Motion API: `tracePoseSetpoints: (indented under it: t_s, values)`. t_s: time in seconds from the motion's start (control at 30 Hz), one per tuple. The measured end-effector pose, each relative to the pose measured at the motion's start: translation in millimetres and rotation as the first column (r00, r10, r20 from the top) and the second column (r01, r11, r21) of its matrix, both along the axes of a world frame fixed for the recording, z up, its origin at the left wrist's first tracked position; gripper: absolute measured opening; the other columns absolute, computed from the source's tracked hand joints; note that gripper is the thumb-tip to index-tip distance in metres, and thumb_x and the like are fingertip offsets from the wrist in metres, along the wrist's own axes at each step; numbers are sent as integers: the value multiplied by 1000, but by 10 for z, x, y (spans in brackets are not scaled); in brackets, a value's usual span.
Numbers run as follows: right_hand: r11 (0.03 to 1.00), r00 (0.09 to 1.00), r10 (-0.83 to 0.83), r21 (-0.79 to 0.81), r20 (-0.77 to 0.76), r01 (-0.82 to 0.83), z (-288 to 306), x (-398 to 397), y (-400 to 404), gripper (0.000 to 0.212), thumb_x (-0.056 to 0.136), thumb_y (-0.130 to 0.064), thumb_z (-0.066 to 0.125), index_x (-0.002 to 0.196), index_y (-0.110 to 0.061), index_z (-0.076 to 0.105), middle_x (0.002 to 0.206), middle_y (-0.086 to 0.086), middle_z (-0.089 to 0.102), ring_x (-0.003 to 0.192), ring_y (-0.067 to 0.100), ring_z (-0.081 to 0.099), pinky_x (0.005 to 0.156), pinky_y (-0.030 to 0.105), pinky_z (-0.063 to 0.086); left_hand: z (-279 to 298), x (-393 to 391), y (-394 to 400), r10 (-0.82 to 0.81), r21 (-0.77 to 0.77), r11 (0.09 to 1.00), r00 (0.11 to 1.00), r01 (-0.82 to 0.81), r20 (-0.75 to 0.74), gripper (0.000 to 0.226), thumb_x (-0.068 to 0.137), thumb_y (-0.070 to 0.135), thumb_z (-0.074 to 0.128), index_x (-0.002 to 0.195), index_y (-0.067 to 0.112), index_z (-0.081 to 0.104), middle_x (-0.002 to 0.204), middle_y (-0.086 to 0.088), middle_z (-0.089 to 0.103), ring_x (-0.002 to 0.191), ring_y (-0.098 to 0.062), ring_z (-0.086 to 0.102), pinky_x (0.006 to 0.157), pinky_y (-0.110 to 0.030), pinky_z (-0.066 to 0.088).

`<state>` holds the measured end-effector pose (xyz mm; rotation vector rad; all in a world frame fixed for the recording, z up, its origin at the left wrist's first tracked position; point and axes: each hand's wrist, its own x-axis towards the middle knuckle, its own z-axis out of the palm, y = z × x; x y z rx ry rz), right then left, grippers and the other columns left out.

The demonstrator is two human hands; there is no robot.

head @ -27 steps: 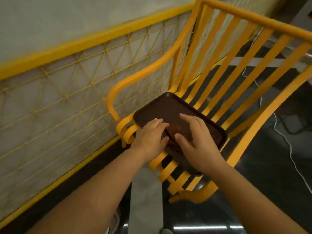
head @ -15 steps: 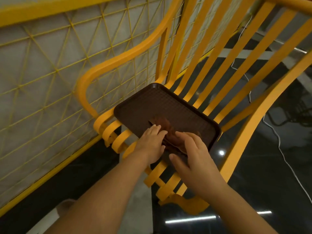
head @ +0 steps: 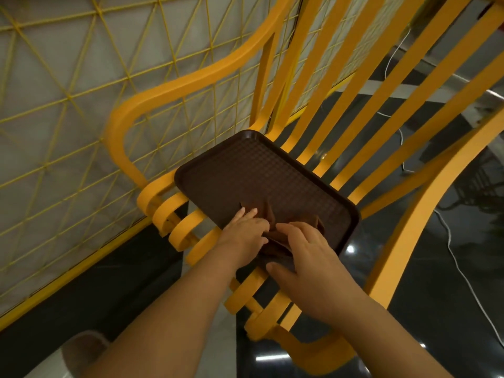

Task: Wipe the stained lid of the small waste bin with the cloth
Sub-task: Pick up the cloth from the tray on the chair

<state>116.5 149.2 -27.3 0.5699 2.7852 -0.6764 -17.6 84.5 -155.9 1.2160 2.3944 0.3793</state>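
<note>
Cloth [head: 268,218] lies on brown tray [head: 253,170] atop yellow chair [head: 341,85].

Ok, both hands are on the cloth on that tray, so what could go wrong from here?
The brown tray sits on the slatted yellow chair, its near corner past the seat's front edge; pressing there could tip it. The brown cloth is bunched under the left hand and right hand, so part could slip off. No waste bin is in view, so carrying may be needed.
</note>
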Motion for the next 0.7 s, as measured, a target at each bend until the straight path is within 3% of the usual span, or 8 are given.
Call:
tracePoseSetpoints:
  t_s: [0.1,0.23,0.3,0.37,0.47,0.53,0.6,0.7]
  values:
    - [1000,998,11,23,54,-12,-74,-94,17,76,87,-41,62,149,-28,20,156,-5,21,146,17,14,119,40,21,206,74,-184,83,221,966,972,-133,220,20,99,27,43,116,24,52,129,4,57,136,-13,34,120,-33,10]
    - [1000,1000,25,0,17,-25,-102,-235,-37,83,84,-36,68,150,-26,19,153,-3,30,144,19,23,117,43,26,632,149,-522,71,393,868,857,-305,510,17,96,32,49,111,32,56,105,14,64,105,-1,56,102,-34,44]
    - [999,999,16,-39,-48,-18,-77,-302,-89,70,84,-31,68,144,-29,33,140,-6,47,131,13,41,110,38,36,814,122,-740,90,414,815,794,-405,601,16,94,36,52,109,33,59,102,12,66,98,-1,61,88,-33,54]
    - [994,997,6,-109,-78,-14,-18,-364,-152,39,87,-25,65,122,-36,51,115,-13,60,102,0,56,89,20,48,954,72,-990,127,415,756,735,-507,666,15,92,36,56,105,31,62,96,8,69,92,-7,66,82,-33,56]
    - [970,997,-23,-245,-71,5,82,-448,-287,12,91,-22,61,91,-34,64,93,-11,62,78,0,59,59,8,46,1066,2,-1410,170,367,673,618,-642,768,23,82,34,67,102,23,64,90,0,73,84,-16,71,71,-29,56]
    - [930,996,-53,-366,-68,25,123,-481,-395,9,92,-23,60,88,-29,66,89,-7,65,77,6,63,62,14,51,1077,-15,-1707,167,330,662,562,-673,810,40,69,29,78,104,21,63,93,-1,73,85,-19,72,69,-27,55]
    - [861,995,-91,-506,-41,58,138,-498,-518,8,92,-25,59,88,-24,66,88,2,69,79,16,67,71,31,56,1079,13,-1996,189,305,685,566,-662,803,49,61,26,83,106,25,63,97,2,73,88,-17,71,71,-26,55]
    - [773,992,-129,-627,-10,94,140,-515,-735,13,95,-25,55,94,-18,66,88,17,68,69,29,62,64,40,54,1044,90,-2379,280,259,676,566,-690,775,42,61,26,84,100,35,68,98,5,73,89,-13,70,74,-28,56]
